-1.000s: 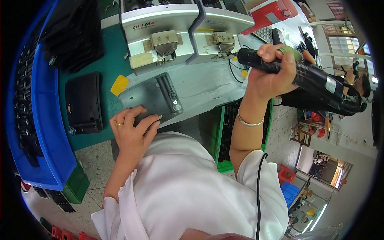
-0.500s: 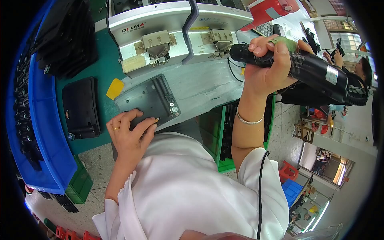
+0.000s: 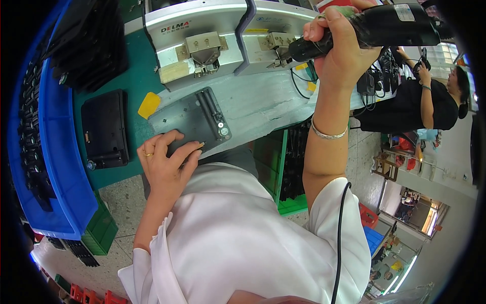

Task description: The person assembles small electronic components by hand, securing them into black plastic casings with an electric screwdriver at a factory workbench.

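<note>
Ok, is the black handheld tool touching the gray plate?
No, the right hand holds the tool raised, apart from the plate and to its right.

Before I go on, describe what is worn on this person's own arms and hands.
Both hands are ungloved. The left hand wears a narrow gold-coloured ring. Below the right hand, a silver-coloured metal bangle circles the forearm. A loose white fabric sleeve covers the right upper arm; a thin black cable crosses it.

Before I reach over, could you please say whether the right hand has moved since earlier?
Yes; judged against the silver machine, the right hand has shifted up the picture.
</note>
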`<action>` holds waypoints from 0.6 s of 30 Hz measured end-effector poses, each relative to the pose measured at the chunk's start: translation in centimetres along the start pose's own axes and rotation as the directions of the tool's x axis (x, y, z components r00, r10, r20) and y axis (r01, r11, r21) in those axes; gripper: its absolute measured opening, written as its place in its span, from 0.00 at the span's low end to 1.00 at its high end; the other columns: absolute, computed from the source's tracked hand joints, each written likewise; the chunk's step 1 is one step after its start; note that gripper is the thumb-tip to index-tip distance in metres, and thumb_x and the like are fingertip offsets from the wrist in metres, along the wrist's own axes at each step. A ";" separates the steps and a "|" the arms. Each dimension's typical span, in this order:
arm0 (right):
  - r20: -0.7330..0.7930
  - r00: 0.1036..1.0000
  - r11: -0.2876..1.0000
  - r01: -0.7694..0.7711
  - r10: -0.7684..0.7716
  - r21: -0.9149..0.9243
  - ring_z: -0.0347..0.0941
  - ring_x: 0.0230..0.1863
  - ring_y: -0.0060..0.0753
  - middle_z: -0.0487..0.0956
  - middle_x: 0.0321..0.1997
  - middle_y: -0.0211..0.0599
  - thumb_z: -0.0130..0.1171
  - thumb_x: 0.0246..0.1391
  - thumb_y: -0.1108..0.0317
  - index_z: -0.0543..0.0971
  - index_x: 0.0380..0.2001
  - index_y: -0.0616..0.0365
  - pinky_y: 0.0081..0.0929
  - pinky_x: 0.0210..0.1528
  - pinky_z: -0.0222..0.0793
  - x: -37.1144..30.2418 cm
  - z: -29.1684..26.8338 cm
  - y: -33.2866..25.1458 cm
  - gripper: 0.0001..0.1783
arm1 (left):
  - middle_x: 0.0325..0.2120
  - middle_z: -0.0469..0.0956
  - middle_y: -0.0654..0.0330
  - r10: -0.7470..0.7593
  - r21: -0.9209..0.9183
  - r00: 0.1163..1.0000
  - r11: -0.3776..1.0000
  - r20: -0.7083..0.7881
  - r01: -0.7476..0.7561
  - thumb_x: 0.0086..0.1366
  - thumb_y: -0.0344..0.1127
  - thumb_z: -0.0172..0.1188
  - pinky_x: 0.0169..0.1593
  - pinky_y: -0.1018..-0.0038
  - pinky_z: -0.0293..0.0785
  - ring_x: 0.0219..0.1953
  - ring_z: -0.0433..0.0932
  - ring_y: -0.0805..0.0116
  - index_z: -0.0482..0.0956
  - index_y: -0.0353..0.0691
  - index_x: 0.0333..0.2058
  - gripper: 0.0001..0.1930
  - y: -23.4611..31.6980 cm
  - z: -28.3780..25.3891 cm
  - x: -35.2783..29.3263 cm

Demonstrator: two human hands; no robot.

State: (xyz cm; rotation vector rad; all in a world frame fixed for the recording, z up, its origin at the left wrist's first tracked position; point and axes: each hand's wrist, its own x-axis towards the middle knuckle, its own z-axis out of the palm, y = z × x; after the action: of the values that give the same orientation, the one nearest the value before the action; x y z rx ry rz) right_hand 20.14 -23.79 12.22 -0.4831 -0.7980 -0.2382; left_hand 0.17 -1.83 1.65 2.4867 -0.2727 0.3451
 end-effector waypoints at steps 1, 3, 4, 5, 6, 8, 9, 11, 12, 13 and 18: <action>-0.095 0.995 0.888 -0.064 0.024 -0.454 0.66 0.14 0.23 0.71 0.21 0.34 0.58 0.50 0.78 0.65 0.44 0.61 0.21 0.19 0.68 -0.1 1.1 -0.8 0.19 | 0.39 0.75 0.65 -0.005 0.004 1.000 1.000 -0.006 0.005 0.47 0.35 0.70 0.51 0.66 0.57 0.45 0.69 0.63 0.84 0.52 0.33 0.11 -0.1 0.1 -0.2; -0.183 0.983 0.577 -0.147 -0.004 -0.803 0.67 0.14 0.23 0.71 0.21 0.34 0.58 0.50 0.78 0.65 0.45 0.61 0.21 0.19 0.68 -0.2 1.8 -1.4 0.19 | 0.39 0.75 0.65 -0.004 0.008 1.000 1.000 -0.012 0.004 0.47 0.35 0.70 0.51 0.67 0.57 0.45 0.69 0.63 0.84 0.52 0.33 0.11 -0.1 0.2 -0.2; -0.180 0.984 0.562 -0.142 -0.013 -0.815 0.67 0.14 0.23 0.71 0.21 0.34 0.58 0.50 0.78 0.65 0.45 0.61 0.21 0.19 0.68 -0.2 2.0 -1.4 0.19 | 0.40 0.75 0.65 0.002 0.006 1.000 1.000 -0.013 -0.002 0.47 0.36 0.70 0.51 0.67 0.57 0.45 0.69 0.63 0.84 0.52 0.33 0.11 -0.1 0.2 -0.2; -0.176 0.984 0.546 -0.136 -0.021 -0.827 0.67 0.14 0.23 0.71 0.21 0.34 0.58 0.50 0.78 0.65 0.45 0.61 0.21 0.19 0.68 -0.3 2.0 -1.4 0.19 | 0.40 0.75 0.65 0.009 0.004 1.000 1.000 -0.014 -0.009 0.47 0.36 0.70 0.50 0.67 0.57 0.46 0.69 0.63 0.84 0.52 0.33 0.11 -0.1 0.2 -0.2; -0.175 0.984 0.546 -0.135 -0.022 -0.827 0.67 0.14 0.23 0.71 0.21 0.34 0.58 0.50 0.78 0.65 0.45 0.61 0.21 0.19 0.68 -0.2 1.3 -0.9 0.19 | 0.40 0.75 0.65 0.009 0.005 1.000 1.000 -0.015 -0.009 0.47 0.36 0.70 0.50 0.67 0.57 0.46 0.69 0.63 0.84 0.52 0.33 0.11 -0.1 0.2 -0.3; 0.025 0.998 0.998 -0.058 0.058 0.011 0.66 0.13 0.23 0.71 0.20 0.34 0.58 0.50 0.78 0.64 0.47 0.62 0.22 0.19 0.68 0.0 -0.8 0.4 0.21 | 0.40 0.75 0.65 0.017 -0.002 1.000 1.000 -0.018 -0.017 0.48 0.36 0.70 0.50 0.67 0.57 0.46 0.70 0.64 0.84 0.52 0.33 0.11 -0.2 0.1 -0.3; 0.026 0.998 0.998 -0.058 0.057 0.007 0.66 0.13 0.23 0.71 0.20 0.34 0.58 0.50 0.78 0.64 0.47 0.62 0.22 0.19 0.68 -0.1 -0.7 -0.4 0.21 | 0.40 0.75 0.65 0.019 -0.005 1.000 1.000 -0.018 -0.019 0.48 0.36 0.70 0.50 0.67 0.57 0.46 0.70 0.64 0.84 0.52 0.33 0.11 -0.2 0.1 -0.3; -0.104 0.981 0.621 -0.185 0.165 -0.761 0.68 0.15 0.31 0.72 0.19 0.41 0.56 0.49 0.81 0.64 0.47 0.64 0.35 0.24 0.71 -0.2 -0.2 -2.4 0.21 | 0.39 0.74 0.69 -0.003 -0.007 0.999 1.000 -0.042 0.002 0.47 0.37 0.70 0.50 0.66 0.57 0.44 0.69 0.65 0.84 0.55 0.30 0.09 -0.1 0.1 -0.5; -0.100 0.981 0.623 -0.185 0.168 -0.760 0.68 0.15 0.31 0.72 0.19 0.41 0.56 0.49 0.81 0.64 0.47 0.64 0.35 0.24 0.71 -0.5 0.2 -2.6 0.21 | 0.39 0.74 0.69 -0.006 -0.007 0.999 1.000 -0.046 0.006 0.47 0.37 0.70 0.50 0.66 0.57 0.44 0.69 0.65 0.84 0.55 0.30 0.09 -0.2 0.1 -0.5; -0.115 0.985 0.619 -0.170 0.129 -0.766 0.68 0.15 0.31 0.72 0.19 0.40 0.56 0.49 0.81 0.64 0.46 0.63 0.35 0.24 0.71 -0.9 0.5 -2.7 0.20 | 0.39 0.74 0.69 -0.005 -0.017 0.999 1.000 -0.049 0.004 0.47 0.37 0.70 0.50 0.66 0.57 0.44 0.69 0.65 0.84 0.55 0.30 0.09 -0.2 0.2 -0.5; -0.154 0.982 0.796 -0.180 0.111 -0.578 0.68 0.15 0.29 0.73 0.21 0.40 0.53 0.51 0.82 0.64 0.47 0.61 0.33 0.21 0.70 -3.0 2.2 -3.3 0.20 | 0.39 0.75 0.66 -0.015 -0.013 0.999 1.000 -0.038 0.014 0.49 0.38 0.69 0.50 0.66 0.58 0.45 0.70 0.63 0.83 0.51 0.33 0.10 -0.3 0.0 -0.7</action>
State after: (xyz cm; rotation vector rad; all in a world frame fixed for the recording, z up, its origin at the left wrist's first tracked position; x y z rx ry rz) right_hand 15.42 -25.48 12.43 -1.1122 -0.5583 -0.3697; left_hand -0.44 -1.54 1.29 2.4652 -0.2401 0.3834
